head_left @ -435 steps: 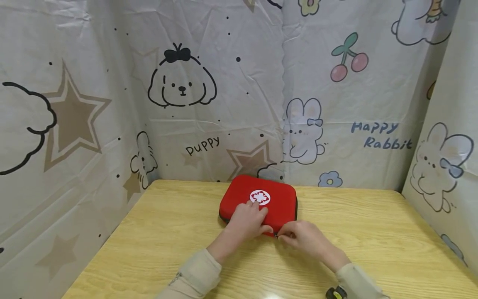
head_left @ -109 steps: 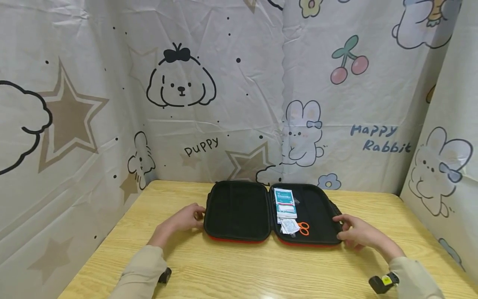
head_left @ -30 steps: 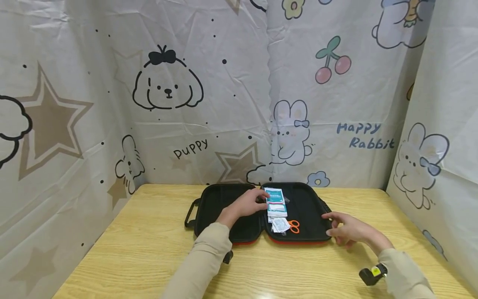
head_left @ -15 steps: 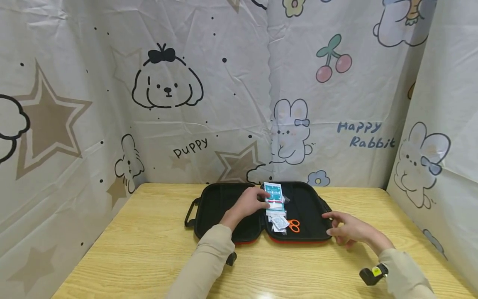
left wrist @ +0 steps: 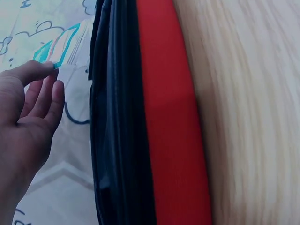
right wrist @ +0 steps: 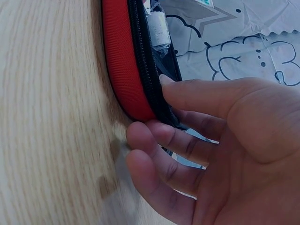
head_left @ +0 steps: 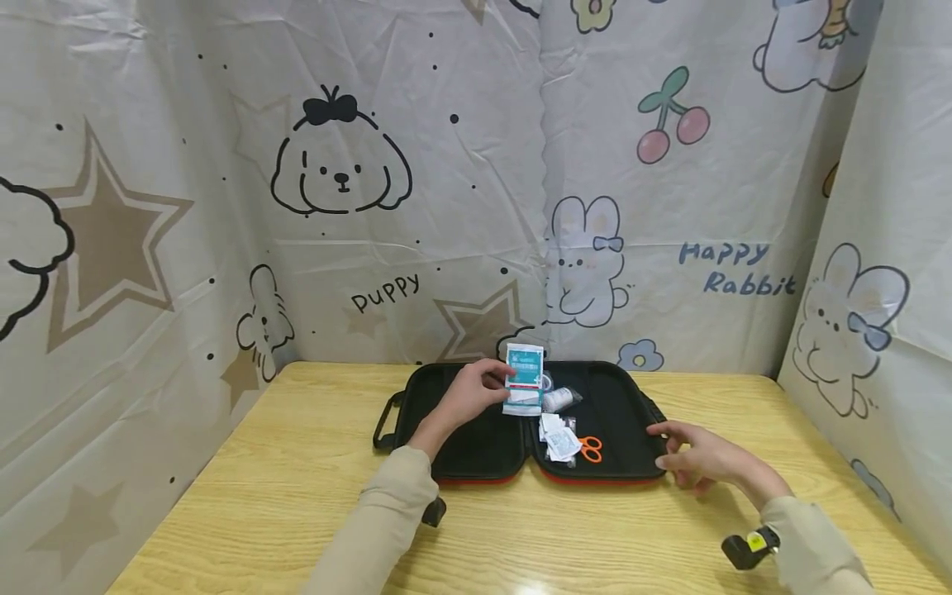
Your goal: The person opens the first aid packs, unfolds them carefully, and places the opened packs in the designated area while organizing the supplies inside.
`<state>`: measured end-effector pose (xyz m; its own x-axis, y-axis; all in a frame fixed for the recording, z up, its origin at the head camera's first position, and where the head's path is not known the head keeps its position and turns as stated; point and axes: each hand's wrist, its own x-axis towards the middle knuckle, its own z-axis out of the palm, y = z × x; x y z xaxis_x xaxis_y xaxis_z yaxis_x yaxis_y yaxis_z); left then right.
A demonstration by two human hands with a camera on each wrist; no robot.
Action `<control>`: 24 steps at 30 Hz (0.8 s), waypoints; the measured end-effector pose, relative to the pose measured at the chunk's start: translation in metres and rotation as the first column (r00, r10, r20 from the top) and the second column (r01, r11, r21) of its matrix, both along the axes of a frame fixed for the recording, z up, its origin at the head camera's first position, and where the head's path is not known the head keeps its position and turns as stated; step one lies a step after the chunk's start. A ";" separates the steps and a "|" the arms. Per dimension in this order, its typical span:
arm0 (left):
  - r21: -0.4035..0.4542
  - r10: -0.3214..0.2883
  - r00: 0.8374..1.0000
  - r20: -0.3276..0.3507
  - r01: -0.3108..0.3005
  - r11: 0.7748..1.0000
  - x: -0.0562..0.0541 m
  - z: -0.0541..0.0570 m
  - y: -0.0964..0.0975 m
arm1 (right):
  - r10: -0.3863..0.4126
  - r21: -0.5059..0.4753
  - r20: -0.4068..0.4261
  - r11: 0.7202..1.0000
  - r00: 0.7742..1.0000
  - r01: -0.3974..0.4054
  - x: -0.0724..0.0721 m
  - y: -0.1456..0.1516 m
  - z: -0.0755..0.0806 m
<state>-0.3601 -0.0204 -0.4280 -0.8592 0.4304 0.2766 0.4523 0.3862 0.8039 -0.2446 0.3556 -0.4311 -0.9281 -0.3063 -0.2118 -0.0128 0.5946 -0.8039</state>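
Head feed, centre of frame: the left hand (head_left: 468,395) pinches a teal-and-white packet (head_left: 525,376) by its left edge. I read the packet as just right of the fingertips, standing roughly upright in front of the case's far edge. My left wrist feed confirms the pinch, upper left of frame: thumb against fingertips, remaining fingers loosely bent below. Layered edges there suggest more than one packet; I cannot count them.

Lower right of centre on the head feed, the right hand (head_left: 702,459) holds the right rim of the open case (head_left: 625,421). The right wrist feed gives me the thumb on the zip edge and fingers curled by the red outer side; some fingertip contact is hidden.

Case contents, right half: a wrapped white roll (head_left: 559,400) near the packet, small white sachets (head_left: 561,442) below it, and orange-handled scissors (head_left: 591,449) just beside the sachets. The carry handle (head_left: 387,421) sticks out at the case's left side.

Surface: pale wood-grain table (head_left: 595,529), with glare at bottom centre. Room: printed cloth (head_left: 416,66) behind and along both sides, puppy drawing upper left, cherries upper right, "Happy Rabbit" lettering at right. Beige sleeves (head_left: 379,529) enter from the bottom.
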 end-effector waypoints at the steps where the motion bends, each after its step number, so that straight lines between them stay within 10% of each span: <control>1: -0.002 0.002 1.000 -0.009 -0.002 1.000 0.001 0.001 -0.004 | 0.001 -0.001 0.001 1.000 1.000 -0.001 0.000 0.000 0.000; 24: -0.011 0.058 0.998 0.035 -0.057 0.998 0.018 0.018 -0.098 | -0.001 -0.016 0.019 1.000 1.000 0.001 0.000 0.001 -0.001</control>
<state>-0.3421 -0.1187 -0.4103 -0.8919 0.3823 0.2414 0.4001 0.4186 0.8153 -0.2444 0.3568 -0.4318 -0.9242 -0.3087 -0.2248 0.0036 0.5816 -0.8135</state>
